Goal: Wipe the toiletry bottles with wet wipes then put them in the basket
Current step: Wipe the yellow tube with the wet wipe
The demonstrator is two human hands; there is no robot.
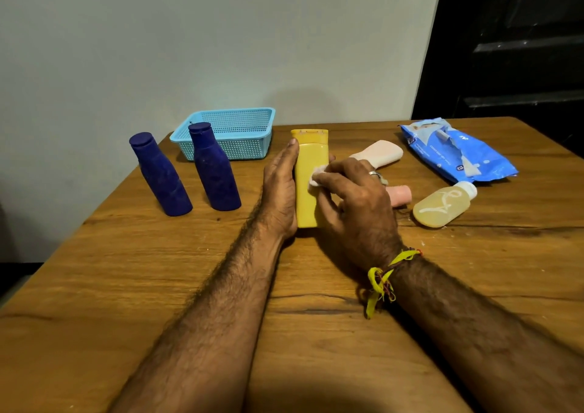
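A yellow bottle (309, 166) stands upright at the table's middle. My left hand (282, 191) holds it from the left side, fingers wrapped behind it. My right hand (354, 200) presses a crumpled white wet wipe (317, 177) against the bottle's front. Two dark blue bottles (161, 175) (215, 169) stand to the left. A pink bottle (380, 153) lies behind my right hand, and a pink cap end (400, 195) shows beside my knuckles. A pale yellow translucent bottle (442, 205) lies to the right. The light blue basket (249, 118) sits at the far edge.
A torn-open blue wet wipe pack (458, 153) lies at the back right of the wooden table (158, 270). A grey wall rises right behind the table's far edge, with a dark doorway at the right.
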